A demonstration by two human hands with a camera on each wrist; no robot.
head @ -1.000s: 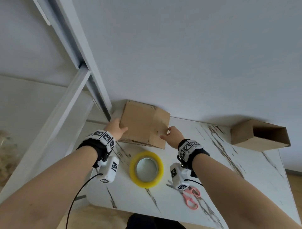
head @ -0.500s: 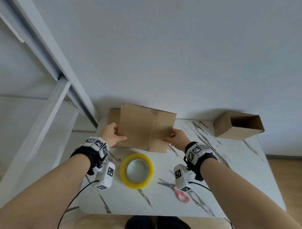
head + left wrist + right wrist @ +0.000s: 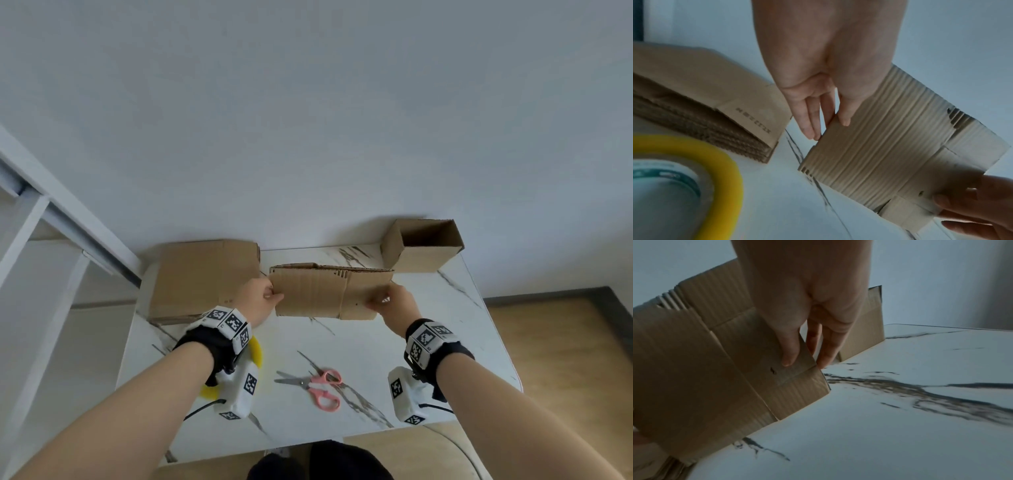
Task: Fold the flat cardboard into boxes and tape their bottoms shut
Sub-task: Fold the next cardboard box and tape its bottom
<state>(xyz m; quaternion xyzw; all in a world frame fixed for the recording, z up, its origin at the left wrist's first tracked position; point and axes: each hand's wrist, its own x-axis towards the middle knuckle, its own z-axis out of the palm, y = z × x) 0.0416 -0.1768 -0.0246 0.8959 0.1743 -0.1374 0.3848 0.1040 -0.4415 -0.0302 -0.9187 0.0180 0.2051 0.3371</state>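
A flat piece of brown cardboard (image 3: 325, 291) is held upright above the middle of the white marble table (image 3: 370, 346). My left hand (image 3: 263, 298) pinches its left edge, thumb in front and fingers behind, as the left wrist view shows on the cardboard (image 3: 879, 138). My right hand (image 3: 390, 305) pinches its right edge; in the right wrist view the thumb lies on the front of the cardboard (image 3: 735, 369). A stack of flat cardboard (image 3: 202, 277) lies at the table's back left corner. A yellow tape roll (image 3: 694, 178) sits under my left wrist.
A folded, open cardboard box (image 3: 421, 245) lies on its side at the back right against the wall. Pink-handled scissors (image 3: 315, 382) lie near the front middle of the table. A white window frame (image 3: 51, 219) runs along the left. Wooden floor shows at the right.
Both hands have lifted one flat cardboard off the stack and carried it right, to the table's middle. The view has swung right, so the stack and box now sit further apart from my hands.
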